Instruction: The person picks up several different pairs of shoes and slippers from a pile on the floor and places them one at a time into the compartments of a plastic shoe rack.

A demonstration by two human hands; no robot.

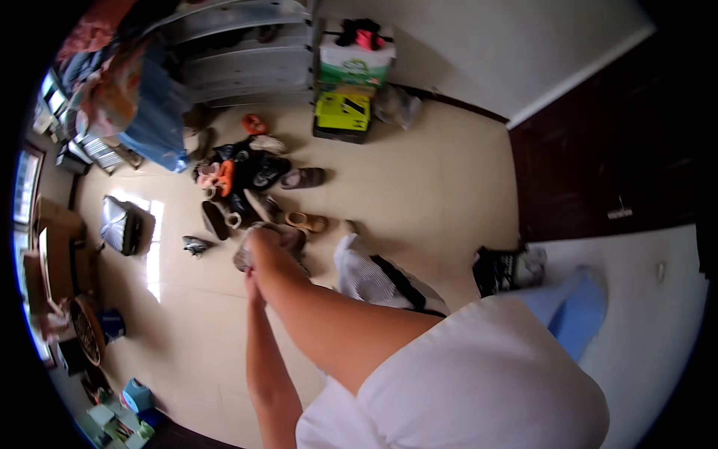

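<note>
The right hand reaches down and forward with its fingers curled around a greyish shoe, gripping it at the near end; the shoe's rounded body shows just past the knuckles, on the hand's right side. The left hand sits directly beneath the right forearm and is mostly hidden by it, so I cannot tell whether its fingers are spread or closed, nor whether it touches the shoe.

Just beyond the held shoe lies a tan sandal on the pale tiled floor. Further out, a heap of shoes, dark ones mixed with orange and pink, spreads across the floor, with a brown slipper at its right edge. Behind the heap stands a grey metal shelf rack, and to its right a yellow box under a green and white carton. Near the right forearm, a striped cloth bag rests on the floor.
</note>
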